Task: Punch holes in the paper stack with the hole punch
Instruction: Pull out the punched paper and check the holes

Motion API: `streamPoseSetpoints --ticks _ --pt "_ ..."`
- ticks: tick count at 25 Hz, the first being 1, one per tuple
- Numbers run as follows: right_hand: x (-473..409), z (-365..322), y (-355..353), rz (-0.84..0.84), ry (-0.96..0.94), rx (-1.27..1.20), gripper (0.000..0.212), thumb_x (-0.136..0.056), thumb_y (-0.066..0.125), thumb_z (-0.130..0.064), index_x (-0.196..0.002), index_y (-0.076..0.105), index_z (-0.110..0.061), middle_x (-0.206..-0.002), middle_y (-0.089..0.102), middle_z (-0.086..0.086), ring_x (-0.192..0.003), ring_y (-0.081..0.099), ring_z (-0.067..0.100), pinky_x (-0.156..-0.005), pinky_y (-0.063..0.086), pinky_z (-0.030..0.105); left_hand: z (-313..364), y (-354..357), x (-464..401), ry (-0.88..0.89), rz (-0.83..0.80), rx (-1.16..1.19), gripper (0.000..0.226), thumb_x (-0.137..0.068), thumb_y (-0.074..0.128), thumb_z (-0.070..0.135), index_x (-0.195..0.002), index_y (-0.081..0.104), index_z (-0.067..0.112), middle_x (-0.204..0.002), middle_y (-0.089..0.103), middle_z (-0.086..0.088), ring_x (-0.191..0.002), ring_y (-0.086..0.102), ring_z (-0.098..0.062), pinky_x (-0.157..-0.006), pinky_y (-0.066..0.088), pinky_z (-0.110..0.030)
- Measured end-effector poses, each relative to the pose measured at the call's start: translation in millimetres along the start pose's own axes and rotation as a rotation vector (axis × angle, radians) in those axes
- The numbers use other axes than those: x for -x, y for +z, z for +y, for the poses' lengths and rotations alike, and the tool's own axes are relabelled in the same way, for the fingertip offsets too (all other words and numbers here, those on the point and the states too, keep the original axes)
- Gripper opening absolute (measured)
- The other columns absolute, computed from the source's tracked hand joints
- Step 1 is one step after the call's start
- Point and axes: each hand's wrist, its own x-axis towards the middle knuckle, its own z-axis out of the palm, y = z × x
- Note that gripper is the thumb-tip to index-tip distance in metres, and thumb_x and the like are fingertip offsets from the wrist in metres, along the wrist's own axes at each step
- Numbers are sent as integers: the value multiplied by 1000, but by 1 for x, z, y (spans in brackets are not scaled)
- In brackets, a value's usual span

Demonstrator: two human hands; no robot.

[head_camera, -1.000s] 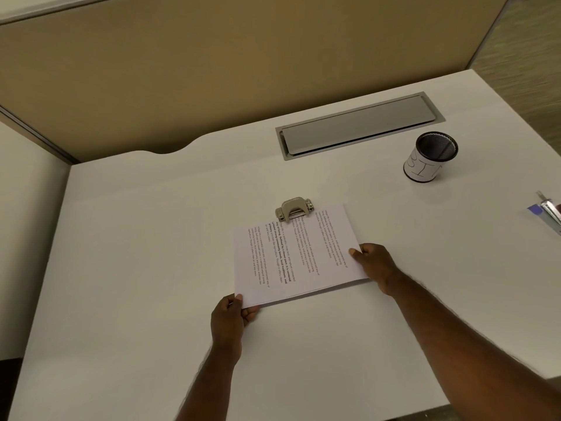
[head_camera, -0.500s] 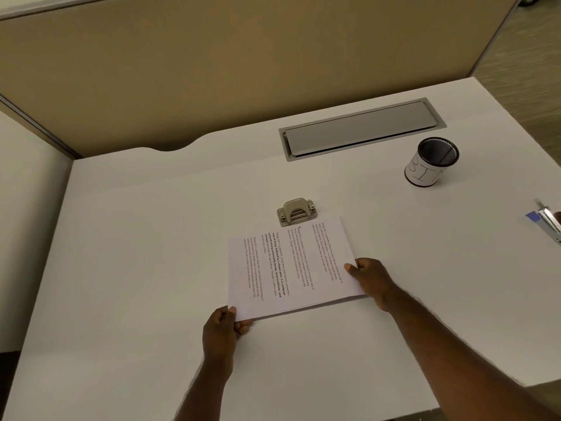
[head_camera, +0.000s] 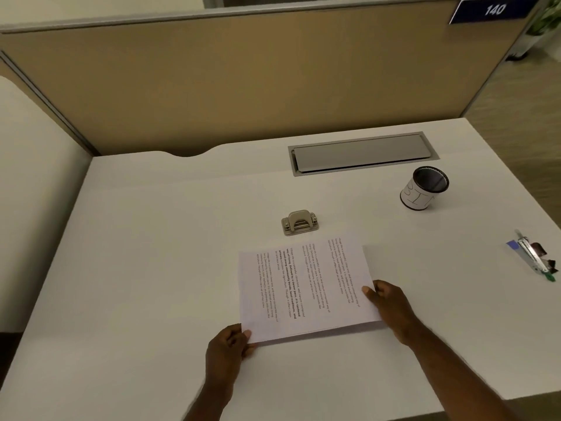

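A stack of printed white paper (head_camera: 306,290) lies flat on the white desk (head_camera: 151,268), turned so its text runs sideways. My left hand (head_camera: 227,347) pinches its near left corner, thumb on top. My right hand (head_camera: 388,308) grips its right edge the same way. A small silver hole punch (head_camera: 300,222) stands just beyond the stack's far edge, a narrow gap apart from the paper, with its slot facing me.
A black mesh pen cup (head_camera: 425,188) with a white label stands at the right rear. A grey cable hatch (head_camera: 361,153) is set into the desk's back. A stapler-like tool (head_camera: 534,258) lies at the right edge. A tan partition (head_camera: 243,80) backs the desk.
Both hands have pulled the paper stack toward me, out of the punch's slot. The punch stayed where it was, and a gap has opened between it and the paper.
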Motion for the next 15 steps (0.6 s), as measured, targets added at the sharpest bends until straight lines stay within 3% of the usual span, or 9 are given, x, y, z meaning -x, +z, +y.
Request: streamPoseSetpoints --ticks 4,8,11,13,15 --pt "3 -32 -38 32 -157 75 12 -91 58 -21 -85 65 -13 -88 72 5 -78 66 22 -67 52 35 12 11 9 15 12 -75 11 -84 68 12 -95 68 12 -71 71 -3 -65 64 -21 -70 54 -38" --pt "-5 -80 -81 1 -339 309 12 -92 56 -24 -82 62 -22 -77 65 -8 -69 60 11 -57 41 20 45 25 16 232 149 -210 25 -81 73 21 -101 60 27 -97 68 3 -78 65 -10 -66 47 -20" --pt "-7 -115 -108 -38 -487 484 16 -93 52 -27 -78 58 -22 -73 62 -7 -69 58 16 -58 42 27 85 46 19 419 119 -295 37 -81 74 26 -113 55 30 -110 60 9 -87 61 -9 -67 45 -20" --pt "-1 -134 -118 -73 -564 551 16 -94 49 -31 -82 57 -25 -75 64 -6 -69 59 15 -60 46 33 109 65 23 531 55 -354 47 -81 73 31 -122 51 32 -116 53 18 -99 55 -1 -71 43 -17" --pt "8 -150 -123 -76 -665 659 15 -95 44 -35 -84 54 -32 -78 66 -7 -70 59 13 -58 45 31 130 84 28 621 -23 -393 54 -81 72 36 -129 47 34 -121 46 30 -108 47 10 -78 40 -13"
